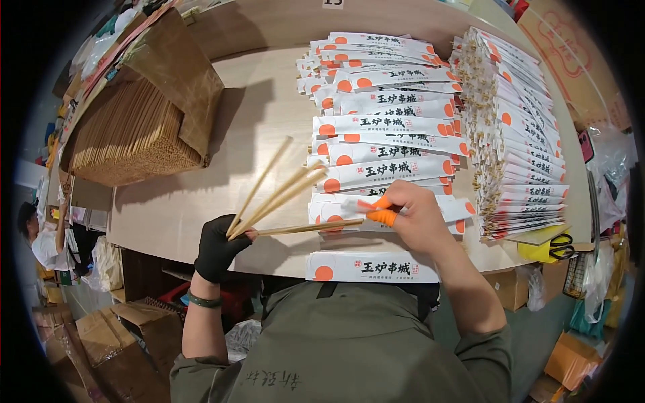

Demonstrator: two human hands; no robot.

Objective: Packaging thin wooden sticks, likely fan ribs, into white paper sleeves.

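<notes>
My left hand (222,250), in a black glove with bare fingertips, is closed around several wooden chopsticks (277,195) that fan out up and to the right. One pair of chopsticks (309,228) points across to my right hand (415,216). Orange covers sit on that hand's thumb and finger, which pinch a white and red paper chopstick sleeve (361,205), blurred by motion. The tips of the pair reach these fingers; whether they are inside the sleeve I cannot tell. Just below lies a flat stack of white sleeves (373,267) at the table's near edge.
Overlapping rows of sleeved chopsticks (390,124) cover the middle of the table, with a taller pile (521,148) to their right. At left, an open carton (181,64) lies full of bare chopsticks (134,134). Black-handled scissors (561,246) rest at the right edge.
</notes>
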